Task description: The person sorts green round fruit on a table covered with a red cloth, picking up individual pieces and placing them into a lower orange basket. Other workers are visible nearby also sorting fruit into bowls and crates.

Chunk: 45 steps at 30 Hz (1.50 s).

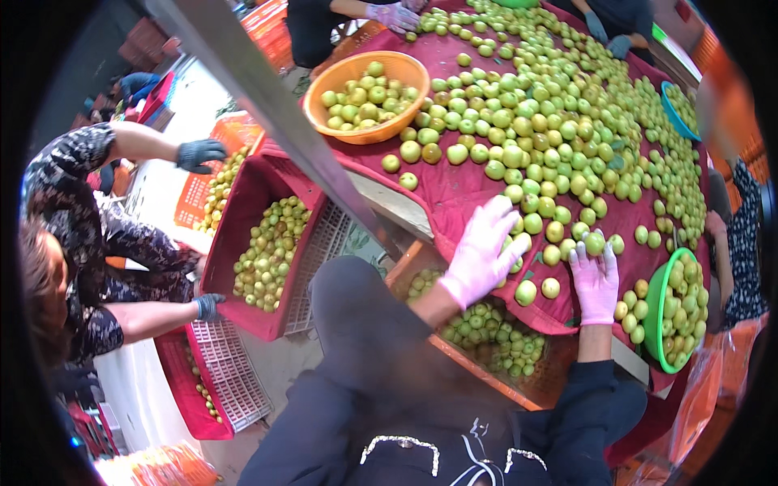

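Fruit (539, 124), loads of it, small and green, spread over the red cloth (454, 194) on the counter (387, 197) from the top of the frame down to right of centre. From where I'm standing, it all hangs on the gap between two pink-gloved hands. Left hand (482, 255) is open, fingers spread and pointing up-right at the near edge of the heap; can't tell if anything's tucked under the palm. Right hand (596, 287) looks to be gripping one fruit at its fingertips, pointing up the frame.

Two loose ones sit in that gap near the cloth's edge: the left one's closer to the left hand, the other's closer to the right. They're basically round, so no long axis to line up with, I'd say.

Also worth noting: the orange crate (559, 377) is below the counter edge, lower centre, just under the left hand, while the green basket (658, 312) is off to the right, nearer the right hand.
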Each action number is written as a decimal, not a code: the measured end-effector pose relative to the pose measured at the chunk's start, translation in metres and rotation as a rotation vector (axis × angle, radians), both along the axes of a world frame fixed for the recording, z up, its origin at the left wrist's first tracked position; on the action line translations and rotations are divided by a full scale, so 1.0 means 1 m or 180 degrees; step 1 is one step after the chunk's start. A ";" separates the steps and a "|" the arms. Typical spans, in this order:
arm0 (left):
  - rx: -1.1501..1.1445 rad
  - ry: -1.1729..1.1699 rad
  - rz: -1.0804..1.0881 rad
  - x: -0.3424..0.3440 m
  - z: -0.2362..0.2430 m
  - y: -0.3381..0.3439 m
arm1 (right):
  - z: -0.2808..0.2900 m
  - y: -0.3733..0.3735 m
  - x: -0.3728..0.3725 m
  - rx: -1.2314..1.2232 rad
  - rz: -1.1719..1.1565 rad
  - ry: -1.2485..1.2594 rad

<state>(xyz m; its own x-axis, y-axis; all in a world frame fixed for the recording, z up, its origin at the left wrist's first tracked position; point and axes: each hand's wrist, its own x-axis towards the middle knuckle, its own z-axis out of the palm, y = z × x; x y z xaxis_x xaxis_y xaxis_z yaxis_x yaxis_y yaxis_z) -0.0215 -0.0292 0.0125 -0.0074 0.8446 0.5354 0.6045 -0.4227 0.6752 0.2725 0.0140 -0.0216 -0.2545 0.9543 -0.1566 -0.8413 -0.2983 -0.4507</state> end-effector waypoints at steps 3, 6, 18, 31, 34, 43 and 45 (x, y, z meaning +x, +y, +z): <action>-0.0098 -0.0683 0.0012 -0.011 0.043 -0.070 | -0.001 0.000 0.008 0.0005 -0.0047 -0.0162; 0.0179 -0.1853 0.0983 -0.019 0.057 -0.121 | -0.001 0.005 0.001 0.0019 0.0041 -0.0368; 0.0488 -0.2229 0.2915 -0.067 0.064 -0.036 | -0.024 0.029 0.044 0.0195 -0.0163 -0.1147; 0.0696 -0.2008 0.2743 -0.090 0.043 -0.025 | -0.021 0.028 0.026 0.0346 -0.0055 -0.1562; 0.0732 -0.1981 0.2801 -0.088 0.041 -0.021 | -0.018 0.025 0.023 0.0320 -0.0060 -0.1696; 0.0878 -0.1894 0.2899 -0.084 0.037 -0.019 | -0.008 0.012 0.010 0.0489 -0.0025 -0.2301; 0.0958 -0.1824 0.2987 -0.082 0.036 -0.018 | -0.002 0.013 0.008 0.0630 -0.0062 -0.2643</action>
